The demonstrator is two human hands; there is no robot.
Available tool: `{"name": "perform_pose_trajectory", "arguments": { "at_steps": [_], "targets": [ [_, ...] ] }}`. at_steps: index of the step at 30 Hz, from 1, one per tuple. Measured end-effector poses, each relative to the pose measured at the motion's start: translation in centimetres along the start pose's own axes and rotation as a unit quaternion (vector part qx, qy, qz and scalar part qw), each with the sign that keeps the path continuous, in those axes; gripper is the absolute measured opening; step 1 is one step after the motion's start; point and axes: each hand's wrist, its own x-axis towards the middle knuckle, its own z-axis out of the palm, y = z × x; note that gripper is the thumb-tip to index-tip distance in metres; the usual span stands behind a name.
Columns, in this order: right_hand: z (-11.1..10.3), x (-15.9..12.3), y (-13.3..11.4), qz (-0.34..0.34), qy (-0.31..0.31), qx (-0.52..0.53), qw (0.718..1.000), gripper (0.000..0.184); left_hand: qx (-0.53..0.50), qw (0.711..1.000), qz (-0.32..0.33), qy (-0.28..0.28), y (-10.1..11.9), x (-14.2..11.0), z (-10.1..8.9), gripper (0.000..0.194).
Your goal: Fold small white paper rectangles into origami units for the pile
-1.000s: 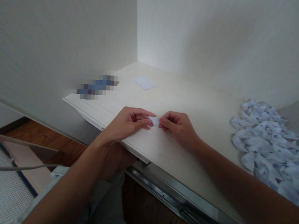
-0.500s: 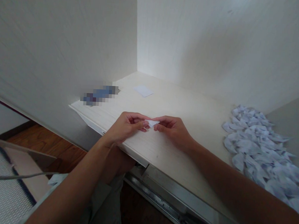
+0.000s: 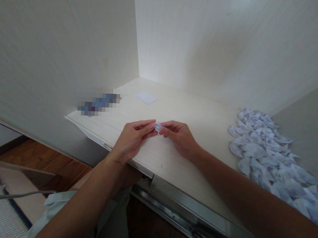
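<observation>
A small folded piece of white paper [image 3: 158, 127] is pinched between both my hands, above the front part of the pale desk [image 3: 202, 114]. My left hand [image 3: 136, 135] closes thumb and fingers on its left side. From the right, my right hand [image 3: 178, 134] grips the other side in the same way. Fingers cover much of the paper, so its full shape is hidden. Farther back on the desk lies a flat white sheet of paper [image 3: 146, 97].
Many folded white paper pieces [image 3: 269, 153] form a long heap along the desk's right side. A blurred-out blue object [image 3: 98, 103] lies by the left wall. Walls enclose the desk at left, back and right. Below the front edge is a drawer rail [image 3: 165, 204].
The paper showed as a flat triangle before; now it looks narrower and bent between my fingers. My hands have drawn a little closer together. The view has shifted slightly.
</observation>
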Motion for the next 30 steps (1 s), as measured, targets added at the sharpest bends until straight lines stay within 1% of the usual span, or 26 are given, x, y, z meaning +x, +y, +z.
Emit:
{"name": "perform_pose_trajectory", "arguments": {
  "at_steps": [4,9,13,18,25,30],
  "targets": [
    [-0.1,0.1,0.3,0.012,0.01,0.019,1.0,0.026,-0.001,1.0,0.014,-0.007,-0.2,0.0,0.2,0.031],
    [-0.1,0.2,0.2,0.032,0.009,0.075,0.997,0.027,0.003,1.0,0.024,-0.007,-0.4,0.1,0.3,0.038],
    [-0.1,0.2,0.0,0.038,0.021,0.09,0.995,0.024,0.016,0.999,0.027,-0.022,-0.3,0.0,0.2,0.034],
    [-0.2,0.2,-0.1,0.05,0.012,0.088,0.995,0.024,0.02,0.998,0.028,-0.051,-0.1,0.0,-0.1,0.024],
    [0.0,-0.1,-0.5,0.067,0.002,0.117,0.991,0.025,0.018,0.997,0.006,-0.07,-0.1,0.3,-0.7,0.021],
    [0.0,-0.1,-0.5,0.082,0.001,0.141,0.987,0.027,0.011,0.997,-0.003,-0.071,0.1,0.3,-0.9,0.021]
  ]
}}
